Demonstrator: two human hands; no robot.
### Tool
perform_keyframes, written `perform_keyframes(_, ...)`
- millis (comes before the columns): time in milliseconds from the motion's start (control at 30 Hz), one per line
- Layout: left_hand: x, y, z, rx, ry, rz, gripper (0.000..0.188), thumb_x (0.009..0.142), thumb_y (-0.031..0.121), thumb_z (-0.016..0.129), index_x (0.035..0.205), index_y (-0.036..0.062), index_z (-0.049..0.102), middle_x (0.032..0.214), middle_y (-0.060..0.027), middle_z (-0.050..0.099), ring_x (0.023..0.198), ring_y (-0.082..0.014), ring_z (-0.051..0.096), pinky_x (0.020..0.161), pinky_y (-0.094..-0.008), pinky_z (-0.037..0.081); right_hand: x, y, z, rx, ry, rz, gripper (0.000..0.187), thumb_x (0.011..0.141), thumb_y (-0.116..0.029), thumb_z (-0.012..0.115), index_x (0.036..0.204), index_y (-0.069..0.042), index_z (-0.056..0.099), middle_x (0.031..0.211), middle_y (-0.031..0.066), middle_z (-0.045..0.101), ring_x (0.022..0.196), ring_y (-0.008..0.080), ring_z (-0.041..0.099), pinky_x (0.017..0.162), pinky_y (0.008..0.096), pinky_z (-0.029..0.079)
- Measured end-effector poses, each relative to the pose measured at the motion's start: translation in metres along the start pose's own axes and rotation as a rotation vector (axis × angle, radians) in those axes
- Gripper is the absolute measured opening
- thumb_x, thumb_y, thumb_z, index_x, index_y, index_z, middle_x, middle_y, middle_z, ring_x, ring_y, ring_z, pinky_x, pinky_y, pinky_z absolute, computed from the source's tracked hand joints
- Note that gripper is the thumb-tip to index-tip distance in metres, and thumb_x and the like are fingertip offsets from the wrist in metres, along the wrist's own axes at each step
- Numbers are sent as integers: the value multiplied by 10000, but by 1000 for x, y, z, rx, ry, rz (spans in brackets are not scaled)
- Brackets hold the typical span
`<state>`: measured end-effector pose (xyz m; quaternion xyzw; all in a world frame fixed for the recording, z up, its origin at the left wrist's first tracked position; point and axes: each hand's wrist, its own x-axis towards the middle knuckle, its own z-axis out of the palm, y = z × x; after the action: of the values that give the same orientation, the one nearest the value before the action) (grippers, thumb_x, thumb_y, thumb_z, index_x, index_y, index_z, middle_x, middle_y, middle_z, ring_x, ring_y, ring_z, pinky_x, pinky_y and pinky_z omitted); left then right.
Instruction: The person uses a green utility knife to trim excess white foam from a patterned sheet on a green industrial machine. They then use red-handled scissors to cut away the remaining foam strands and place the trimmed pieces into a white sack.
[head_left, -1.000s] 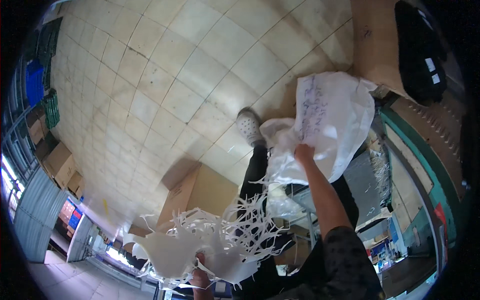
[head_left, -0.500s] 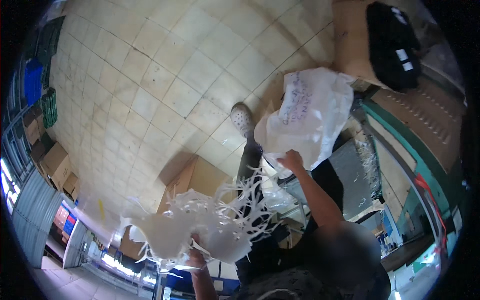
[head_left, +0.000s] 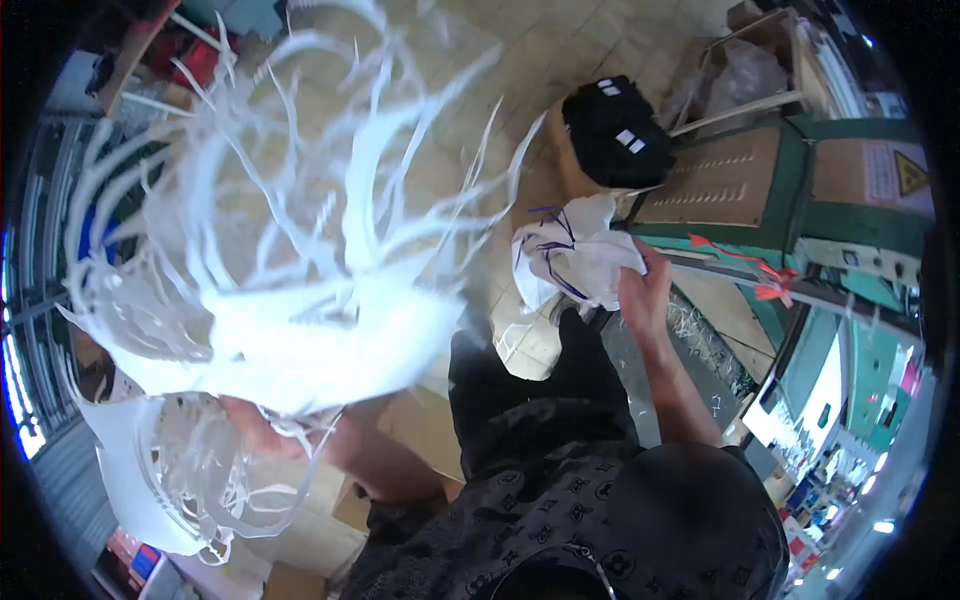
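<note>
A large mass of white plastic scrap, flat sheets with long curling strips, (head_left: 320,335) fills the left half of the view. My left hand (head_left: 265,428) is closed on its lower edge, with the fingers partly hidden by the strips. Lower on the left, more sheet and strips dangle beside that hand. On the right, my right hand (head_left: 645,285) grips the edge of a white plastic bag (head_left: 595,265). The bag is bunched up and has dark purple string-like lines on it. Its inside cannot be made out.
Beyond the bag stands a cardboard box with a black bundle (head_left: 615,135) on top. A green-framed machine (head_left: 790,215) with red ribbon (head_left: 765,280) runs along the right. At the far right back is a wooden-framed crate (head_left: 745,80). Cardboard (head_left: 415,435) lies by my left forearm.
The white scrap has risen and come closer, held in my left hand. The bag, hanging spread out before, is now gathered up in my right hand. My view has shifted.
</note>
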<state>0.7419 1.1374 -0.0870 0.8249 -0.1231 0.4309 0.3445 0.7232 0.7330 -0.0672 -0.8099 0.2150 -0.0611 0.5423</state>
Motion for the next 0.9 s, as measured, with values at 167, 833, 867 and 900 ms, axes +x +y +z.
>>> perform_keyframes(167, 14, 84, 96, -586, -437, -397, 512, 981, 335, 637, 1323, -38, 559, 1281, -252, 585, 1157, -345, 606, 961, -468, 506, 21, -126, -33, 549, 145, 139, 357, 928, -88, 500, 1223, 41, 653, 1102, 106, 721, 974, 185, 700, 869, 332, 563)
perform_keyframes(833, -44, 147, 283, 86, -1518, 357, 635, 946, 429, 644, 1459, 98, 470, 1490, -276, 385, 1353, -360, 458, 1103, -553, 359, -117, -169, -137, 760, -2, -129, 535, 849, -33, 663, 1370, -17, 543, 1257, 197, 644, 1148, 305, 657, 981, 395, 518)
perform_keyframes(867, -55, 135, 281, 158, -1574, 407, 642, 944, 434, 645, 1466, 105, 466, 1500, -277, 375, 1363, -360, 450, 1110, -557, 351, -123, -181, -160, 1007, 14, -232, 533, 851, -49, 677, 1360, 1, 530, 1294, 193, 624, 1155, 321, 650, 985, 411, 520)
perform_keyframes(900, -62, 114, 275, 251, -1619, 441, 650, 942, 439, 645, 1472, 112, 461, 1511, -278, 365, 1372, -361, 443, 1117, -561, 344, -127, -188, -169, 1003, 101, -287, 563, 856, -139, 706, 1356, 48, 528, 1269, 191, 639, 1125, 302, 664, 965, 414, 536)
